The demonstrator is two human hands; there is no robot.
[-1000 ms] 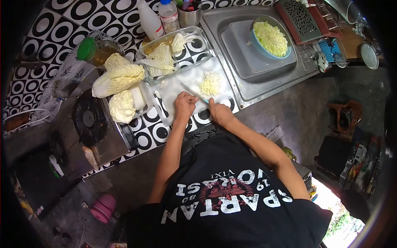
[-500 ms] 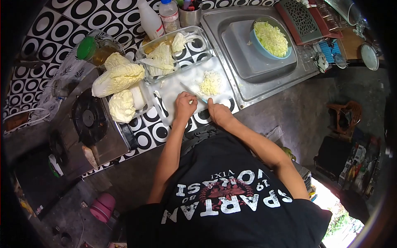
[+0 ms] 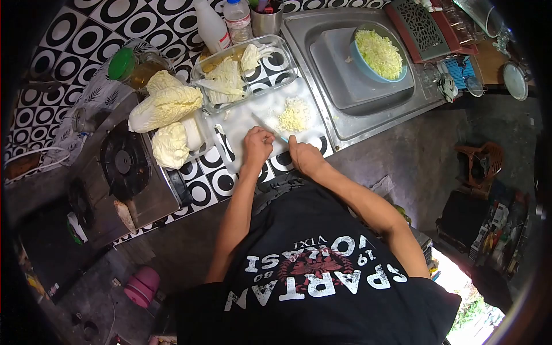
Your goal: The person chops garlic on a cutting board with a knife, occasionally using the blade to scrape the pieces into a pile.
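A white cutting board [image 3: 260,107] is laid on the black-and-white patterned counter [image 3: 202,194], and both hands are held at its near edge. The right hand [image 3: 305,156] is closed around the handle of a knife [image 3: 268,128], whose blade is angled across the board towards its left half. The left hand [image 3: 257,145] is set on the board just left of the blade with its fingers curled down; whether anything is pinned beneath them cannot be told. A small pile of chopped cabbage [image 3: 294,114] is heaped on the board just beyond the blade, apart from both hands.

Touching the far edge of the board, a glass dish [image 3: 279,73] is seen with loose cabbage leaves [image 3: 225,80] inside. To the left of the board, whole napa cabbages [image 3: 165,107] are stacked (one lies partly on the stove). The gas stove [image 3: 123,161] stands further left. To the right of the board a steel sink [image 3: 368,109] is set, and in it a blue bowl [image 3: 357,61] filled with shredded cabbage [image 3: 379,53].
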